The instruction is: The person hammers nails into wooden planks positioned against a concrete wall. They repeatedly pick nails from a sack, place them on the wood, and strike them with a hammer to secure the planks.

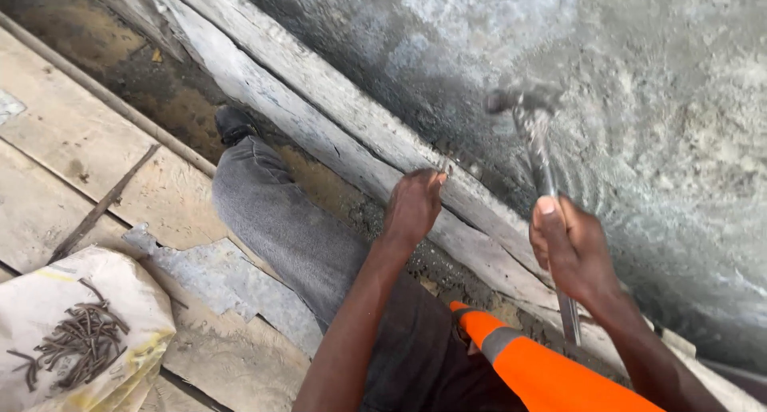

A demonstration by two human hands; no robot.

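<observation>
My left hand [411, 206] pinches a small nail [445, 171] against the top edge of a long weathered wooden plank [319, 100] that runs diagonally along a rough concrete wall [639, 100]. My right hand [574, 252] grips the metal handle of a hammer [537, 140]. The hammer's head is raised above and to the right of the nail and is blurred. My grey trouser leg [280, 220] stretches out to the left, ending in a dark shoe [234, 124].
A pale sack [48, 300] at the lower left carries a pile of rusty nails [76, 344]. Wooden boards [72, 140] form the floor on the left, with a torn grey sheet [224, 276] on them. An orange vest with a grey stripe [527, 364] hangs at the bottom.
</observation>
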